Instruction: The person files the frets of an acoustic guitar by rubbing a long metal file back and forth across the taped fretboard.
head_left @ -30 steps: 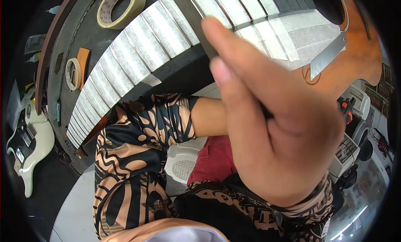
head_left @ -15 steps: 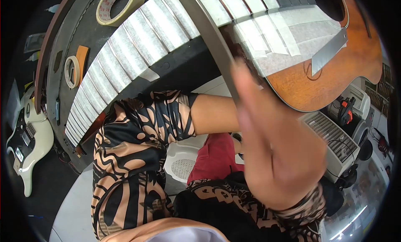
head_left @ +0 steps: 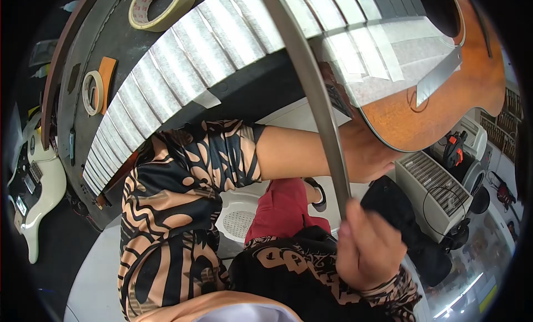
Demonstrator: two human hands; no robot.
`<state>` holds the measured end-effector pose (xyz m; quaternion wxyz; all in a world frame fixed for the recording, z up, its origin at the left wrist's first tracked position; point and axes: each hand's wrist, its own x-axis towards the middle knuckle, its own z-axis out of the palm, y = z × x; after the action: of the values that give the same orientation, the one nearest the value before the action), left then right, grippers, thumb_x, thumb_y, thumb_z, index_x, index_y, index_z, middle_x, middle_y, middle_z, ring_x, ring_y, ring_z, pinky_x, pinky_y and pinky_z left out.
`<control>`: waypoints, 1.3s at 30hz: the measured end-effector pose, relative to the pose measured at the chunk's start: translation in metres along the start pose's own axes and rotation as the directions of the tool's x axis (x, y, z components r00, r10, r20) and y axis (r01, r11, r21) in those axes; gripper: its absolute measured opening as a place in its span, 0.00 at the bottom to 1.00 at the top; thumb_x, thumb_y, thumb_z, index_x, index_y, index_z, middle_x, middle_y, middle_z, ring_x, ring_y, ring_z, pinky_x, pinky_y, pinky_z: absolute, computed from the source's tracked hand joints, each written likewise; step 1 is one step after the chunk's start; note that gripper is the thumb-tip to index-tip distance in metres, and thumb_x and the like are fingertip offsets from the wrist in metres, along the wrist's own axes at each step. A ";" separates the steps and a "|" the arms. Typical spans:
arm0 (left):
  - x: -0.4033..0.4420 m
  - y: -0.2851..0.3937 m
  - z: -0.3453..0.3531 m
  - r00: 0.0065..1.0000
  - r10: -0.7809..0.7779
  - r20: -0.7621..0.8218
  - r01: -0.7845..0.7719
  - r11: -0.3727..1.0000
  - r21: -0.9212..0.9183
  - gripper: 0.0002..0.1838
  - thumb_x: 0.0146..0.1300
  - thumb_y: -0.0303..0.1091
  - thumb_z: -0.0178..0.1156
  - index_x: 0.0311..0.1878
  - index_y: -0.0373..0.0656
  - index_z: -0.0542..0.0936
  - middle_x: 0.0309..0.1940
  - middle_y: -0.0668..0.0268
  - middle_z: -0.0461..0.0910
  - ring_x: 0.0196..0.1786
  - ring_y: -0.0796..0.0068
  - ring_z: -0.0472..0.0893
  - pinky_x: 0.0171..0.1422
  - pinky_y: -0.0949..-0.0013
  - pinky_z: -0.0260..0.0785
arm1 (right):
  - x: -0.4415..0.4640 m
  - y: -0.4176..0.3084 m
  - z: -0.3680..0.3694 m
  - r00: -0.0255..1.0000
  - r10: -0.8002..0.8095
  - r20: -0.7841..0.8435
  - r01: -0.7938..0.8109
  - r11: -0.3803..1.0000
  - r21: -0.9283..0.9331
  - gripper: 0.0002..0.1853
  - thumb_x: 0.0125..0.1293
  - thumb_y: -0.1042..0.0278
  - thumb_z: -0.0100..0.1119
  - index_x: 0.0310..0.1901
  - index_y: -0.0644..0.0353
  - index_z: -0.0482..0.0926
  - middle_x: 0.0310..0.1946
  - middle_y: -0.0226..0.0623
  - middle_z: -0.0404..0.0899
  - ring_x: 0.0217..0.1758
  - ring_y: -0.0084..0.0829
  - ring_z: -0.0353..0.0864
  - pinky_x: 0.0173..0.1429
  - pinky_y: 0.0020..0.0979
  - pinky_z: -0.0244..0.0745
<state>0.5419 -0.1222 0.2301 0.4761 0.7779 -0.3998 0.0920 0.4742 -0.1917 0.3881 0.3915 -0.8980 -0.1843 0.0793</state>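
My right hand (head_left: 372,250) is closed round the lower end of a long, narrow metal file (head_left: 327,119). The file runs up across the guitar's fretboard (head_left: 205,41), which has pale masking tape between its frets. My left hand (head_left: 363,147) presses against the side of the brown guitar body (head_left: 405,125), near where the neck joins. The file and the body edge partly cover its fingers. More tape strips cover the guitar top beside the fretboard, and a thin metal plate (head_left: 438,77) lies on them.
Two rolls of masking tape, one large (head_left: 186,5) and one small (head_left: 89,94), are on the dark bench (head_left: 61,111). A cream electric guitar body (head_left: 53,183) lies at the left. On the right are a slatted box (head_left: 438,211) and a red-and-black tool (head_left: 455,150).
My right hand has drawn back toward my body and down, pulling the file along the fretboard. The left hand, hidden behind it before, now shows at the guitar's side.
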 end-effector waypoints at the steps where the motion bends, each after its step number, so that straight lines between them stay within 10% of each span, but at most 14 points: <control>1: 0.000 0.000 0.002 1.000 -0.002 0.002 0.002 1.000 -0.009 0.38 0.61 0.40 0.59 0.72 0.40 0.57 0.64 0.48 0.65 0.68 0.49 0.65 0.71 0.50 0.58 | 0.025 -0.004 0.002 1.000 -0.012 0.022 0.012 0.999 -0.031 0.25 0.54 0.84 0.60 0.57 0.64 0.78 0.24 0.42 0.77 0.20 0.31 0.77 0.25 0.27 0.72; 9: -0.001 0.000 -0.004 0.999 -0.013 0.051 0.016 0.998 -0.062 0.27 0.59 0.37 0.59 0.60 0.39 0.66 0.56 0.48 0.71 0.59 0.48 0.72 0.60 0.50 0.65 | 0.095 -0.018 -0.002 0.994 0.113 -0.012 -0.109 0.977 0.182 0.18 0.69 0.77 0.53 0.60 0.63 0.77 0.22 0.37 0.79 0.17 0.13 0.70 0.21 0.19 0.59; 17: 0.010 -0.003 -0.008 0.993 -0.044 0.110 0.057 0.991 -0.118 0.16 0.57 0.35 0.59 0.47 0.38 0.75 0.47 0.49 0.77 0.49 0.47 0.78 0.50 0.51 0.72 | -0.008 0.012 -0.035 0.987 0.157 -0.026 -0.133 0.908 0.398 0.20 0.71 0.69 0.51 0.62 0.67 0.73 0.19 0.37 0.77 0.09 0.17 0.65 0.13 0.20 0.55; 20: 0.010 -0.002 -0.014 0.962 -0.078 0.263 0.114 0.986 -0.125 0.42 0.60 0.41 0.61 0.75 0.41 0.55 0.70 0.48 0.58 0.73 0.49 0.58 0.75 0.50 0.51 | -0.027 0.016 -0.030 0.991 0.134 -0.020 -0.112 0.889 0.444 0.20 0.69 0.71 0.53 0.62 0.64 0.74 0.17 0.36 0.75 0.09 0.19 0.66 0.13 0.21 0.58; 23: 0.009 -0.001 -0.019 0.983 -0.059 0.171 0.077 0.992 -0.101 0.43 0.59 0.40 0.62 0.75 0.41 0.54 0.69 0.50 0.61 0.72 0.50 0.61 0.73 0.51 0.54 | -0.036 0.016 -0.026 0.975 0.223 0.017 -0.209 0.881 0.425 0.17 0.53 0.82 0.63 0.47 0.72 0.82 0.18 0.39 0.78 0.15 0.27 0.76 0.23 0.23 0.70; 39: 0.008 -0.001 -0.012 0.997 -0.032 0.063 0.039 0.993 -0.109 0.42 0.59 0.40 0.62 0.75 0.43 0.56 0.69 0.50 0.61 0.72 0.49 0.61 0.74 0.48 0.53 | -0.050 0.016 -0.010 0.998 0.056 -0.004 -0.054 0.967 0.247 0.19 0.60 0.83 0.55 0.54 0.69 0.78 0.15 0.34 0.75 0.15 0.24 0.74 0.23 0.24 0.71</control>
<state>0.5511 -0.1166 0.2397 0.5072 0.7599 -0.4047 0.0375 0.4355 -0.2279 0.3827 0.4988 -0.8475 -0.1460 0.1077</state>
